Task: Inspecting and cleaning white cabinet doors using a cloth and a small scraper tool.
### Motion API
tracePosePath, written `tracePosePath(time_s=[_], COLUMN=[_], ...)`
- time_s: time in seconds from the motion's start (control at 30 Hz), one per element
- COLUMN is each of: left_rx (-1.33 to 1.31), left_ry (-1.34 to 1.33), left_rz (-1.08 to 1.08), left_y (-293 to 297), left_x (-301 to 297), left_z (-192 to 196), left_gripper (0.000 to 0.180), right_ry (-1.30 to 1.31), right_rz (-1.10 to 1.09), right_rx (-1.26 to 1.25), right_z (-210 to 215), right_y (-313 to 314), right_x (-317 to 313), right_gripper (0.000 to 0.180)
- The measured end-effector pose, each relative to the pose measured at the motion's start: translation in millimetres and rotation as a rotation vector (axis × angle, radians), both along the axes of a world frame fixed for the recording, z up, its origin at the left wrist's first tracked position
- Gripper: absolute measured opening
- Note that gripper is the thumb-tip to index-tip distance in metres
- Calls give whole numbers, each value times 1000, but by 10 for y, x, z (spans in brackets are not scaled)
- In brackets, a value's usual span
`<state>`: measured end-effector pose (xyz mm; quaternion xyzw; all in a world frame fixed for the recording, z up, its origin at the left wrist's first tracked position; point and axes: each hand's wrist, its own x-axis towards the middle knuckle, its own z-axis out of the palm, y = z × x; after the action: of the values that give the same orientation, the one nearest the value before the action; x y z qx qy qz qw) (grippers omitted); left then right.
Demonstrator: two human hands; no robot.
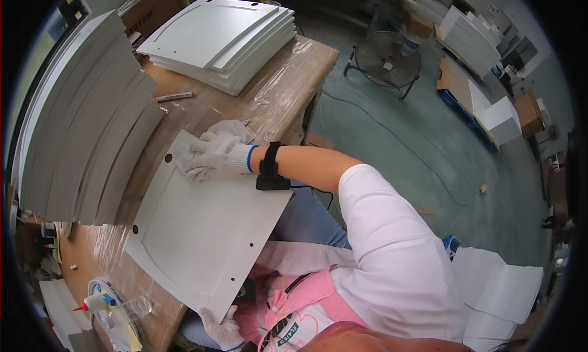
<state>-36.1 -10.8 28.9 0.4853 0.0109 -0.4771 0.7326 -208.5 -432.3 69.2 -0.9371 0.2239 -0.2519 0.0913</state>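
Note:
A white, slightly curved panel (202, 229) with dark round holes lies tilted over the table's near edge and my lap. My right hand (214, 159), in a white knit glove with a blue-edged cuff, rests on its upper part near a corner. The fingers are bent over what looks like a bunched white cloth (228, 130), partly hidden by the hand. My left hand (222, 329), also gloved, grips the panel's lower corner, with some of its fingers out of sight. A black strap with a small box (271, 174) sits on my right wrist.
A tall stack of panels (86, 125) stands at the left; another stack (226, 46) lies on the far table. A marker (174, 97) lies between them. A red-tipped bottle (92, 303) rests by a round lid (116, 321). A floor fan (388, 58) and cartons stand beyond.

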Motion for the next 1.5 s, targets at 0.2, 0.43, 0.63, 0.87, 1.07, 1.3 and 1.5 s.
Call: tracePosePath(time_s=[0.2, 0.43, 0.63, 0.87, 1.07, 1.3, 1.5], left_rx=[14, -99, -128, 110, 373, 675, 1028], left_ry=[108, 139, 78, -382, -675, -1213, -1326], left_rz=[50, 11, 10, 100, 458, 625, 431], left_y=[32, 25, -16, 423, 640, 622, 159], left_x=[64, 45, 25, 343, 1021, 1903, 2523], left_z=[-45, -7, 42, 26, 307, 593, 781], left_gripper=[43, 41, 39, 44, 43, 35, 44], right_ry=[219, 140, 131, 130, 103, 64, 9], right_rz=[214, -478, -332, -99, -116, -114, -243], right_rx=[296, -329, 252, 618, 877, 799, 962], right_z=[201, 816, 802, 579, 444, 421, 400], right_y=[364, -304, 6, 632, 724, 671, 470], right_x=[-1024, -1261, -1043, -882, -1023, -841, -1029], right_gripper=[34, 51, 41, 35, 31, 26, 26])
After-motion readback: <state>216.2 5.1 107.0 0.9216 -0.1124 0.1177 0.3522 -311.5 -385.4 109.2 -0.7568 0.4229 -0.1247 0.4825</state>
